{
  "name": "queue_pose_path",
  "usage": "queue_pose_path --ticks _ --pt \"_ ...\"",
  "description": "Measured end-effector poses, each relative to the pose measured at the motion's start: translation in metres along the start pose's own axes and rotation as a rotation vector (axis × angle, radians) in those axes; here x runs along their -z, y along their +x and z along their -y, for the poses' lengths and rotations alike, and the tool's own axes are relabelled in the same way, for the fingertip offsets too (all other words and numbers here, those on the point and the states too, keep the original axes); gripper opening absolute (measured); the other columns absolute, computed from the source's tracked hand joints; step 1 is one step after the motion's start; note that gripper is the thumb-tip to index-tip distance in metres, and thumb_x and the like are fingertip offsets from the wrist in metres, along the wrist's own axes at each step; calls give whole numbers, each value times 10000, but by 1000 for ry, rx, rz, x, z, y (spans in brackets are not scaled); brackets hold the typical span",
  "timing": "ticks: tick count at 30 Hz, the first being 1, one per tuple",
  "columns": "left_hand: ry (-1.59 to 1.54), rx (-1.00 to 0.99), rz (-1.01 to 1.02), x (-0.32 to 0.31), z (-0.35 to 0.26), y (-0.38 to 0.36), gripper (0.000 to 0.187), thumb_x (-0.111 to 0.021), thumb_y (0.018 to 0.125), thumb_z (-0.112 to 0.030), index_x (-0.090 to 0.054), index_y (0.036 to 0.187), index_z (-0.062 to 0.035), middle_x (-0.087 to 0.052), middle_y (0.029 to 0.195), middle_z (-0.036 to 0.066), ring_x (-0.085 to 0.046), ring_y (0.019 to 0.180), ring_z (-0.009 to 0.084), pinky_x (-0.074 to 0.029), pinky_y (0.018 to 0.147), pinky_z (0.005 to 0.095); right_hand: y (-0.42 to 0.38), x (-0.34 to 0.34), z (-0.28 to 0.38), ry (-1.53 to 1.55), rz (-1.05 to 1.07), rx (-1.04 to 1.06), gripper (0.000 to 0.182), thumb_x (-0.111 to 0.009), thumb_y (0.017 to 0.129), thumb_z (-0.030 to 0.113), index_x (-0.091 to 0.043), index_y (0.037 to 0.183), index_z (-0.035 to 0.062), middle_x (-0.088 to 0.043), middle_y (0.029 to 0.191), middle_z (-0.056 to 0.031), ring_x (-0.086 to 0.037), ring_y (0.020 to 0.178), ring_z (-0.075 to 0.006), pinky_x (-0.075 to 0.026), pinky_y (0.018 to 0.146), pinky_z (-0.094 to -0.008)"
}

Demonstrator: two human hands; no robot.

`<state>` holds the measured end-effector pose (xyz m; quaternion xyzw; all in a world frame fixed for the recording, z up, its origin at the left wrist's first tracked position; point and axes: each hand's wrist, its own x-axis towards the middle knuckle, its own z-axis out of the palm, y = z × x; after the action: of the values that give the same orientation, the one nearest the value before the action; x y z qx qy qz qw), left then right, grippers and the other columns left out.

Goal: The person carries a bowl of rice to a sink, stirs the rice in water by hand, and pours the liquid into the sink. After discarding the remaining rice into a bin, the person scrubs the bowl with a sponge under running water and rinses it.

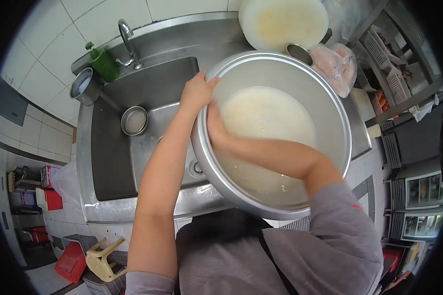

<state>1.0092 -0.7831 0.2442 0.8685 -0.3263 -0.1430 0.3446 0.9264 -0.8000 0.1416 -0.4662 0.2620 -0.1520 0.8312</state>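
A large metal pot point(330, 113) is propped at the sink's right edge, its mouth facing me. Inside it lies a pale mass that looks like rice point(266, 115) in cloudy water. My left hand point(199, 91) is closed over the pot's left rim, with the thumb side toward the opening. Within the pot, against the left inner wall and just below my left hand, is my right hand point(215, 129). It is smeared by motion and its fingers are mostly hidden, so I cannot see whether they hold anything.
Left of the pot, the steel sink point(114, 169) holds a small round metal bowl point(134, 121). A faucet point(128, 44), a green bottle point(103, 64) and a metal container point(84, 86) stand behind. A round whitish board point(285, 22) and bagged food point(334, 66) lie beyond the pot.
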Motion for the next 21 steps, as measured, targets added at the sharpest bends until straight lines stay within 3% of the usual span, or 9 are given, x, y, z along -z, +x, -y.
queue_pose_path --ticks 2,4,7,11,12,15,16,18,21 --pt "28 -92 -81 -3 1 -1 539 -500 814 -405 -489 1129 32 -559 1022 250 -527 995 358 -412 848 380 86 7 40 -169 -674 264 706 -233 892 456 -131 1299 -112 -115 1369 -288 -133 1283 -367 -123 1052 -395" --pt "102 -95 -64 1 -8 -7 489 -466 837 -384 -481 1127 9 -566 998 243 -537 965 365 -428 816 407 137 59 103 -266 -1154 462 681 -235 905 423 -104 1301 -115 -99 1375 -280 -119 1281 -394 -111 1058 -418" --pt "184 -103 -43 2 -8 -10 421 -395 881 -357 -461 1132 -26 -579 957 232 -554 919 372 -449 767 454 159 155 177 -35 -1783 -116 610 -262 906 416 -192 1318 -28 -272 1315 -280 -347 1186 -385 -324 959 -452" --pt "185 -116 -20 0 -9 -4 396 -359 894 -346 -480 1089 -23 -586 937 229 -559 899 381 -453 758 455 118 133 172 110 -1747 33 605 -235 903 435 -193 1330 9 -279 1314 -276 -342 1201 -368 -339 946 -455" --pt "183 -134 -30 -1 -7 -4 392 -346 898 -342 -485 1075 -21 -586 932 231 -559 897 386 -453 758 456 129 110 152 -648 -1450 -111 658 -215 901 452 -159 1320 -52 -223 1342 -272 -279 1239 -365 -286 987 -440" --pt "202 -107 -33 0 -8 -5 404 -328 901 -347 -486 1068 -16 -581 938 241 -554 902 396 -449 767 458 122 17 69 -273 -980 481 621 -215 917 389 -135 1310 -86 -132 1354 -303 -157 1266 -386 -155 1039 -424" --pt "194 -113 -23 -1 -8 -6 404 -328 901 -347 -486 1068 -16 -581 938 241 -554 902 396 -449 767 458 84 11 42 -914 -537 394 584 -220 922 384 -208 1289 -70 -171 1364 -258 -205 1258 -339 -182 1030 -397" --pt "208 -45 -23 3 -9 -6 412 -332 897 -355 -488 1061 -10 -579 942 246 -550 913 399 -444 778 460 -49 -17 30 -207 3 25 568 -213 926 411 -265 1291 -21 -262 1354 -176 -247 1248 -226 -181 1030 -348" --pt "241 -44 -26 4 -6 -4 408 -334 896 -351 -490 1051 -7 -583 937 240 -551 910 402 -443 782 459 -162 36 66 -733 461 -472 632 -196 907 498 -233 1342 40 -196 1398 -142 -162 1296 -215 -132 1054 -312"
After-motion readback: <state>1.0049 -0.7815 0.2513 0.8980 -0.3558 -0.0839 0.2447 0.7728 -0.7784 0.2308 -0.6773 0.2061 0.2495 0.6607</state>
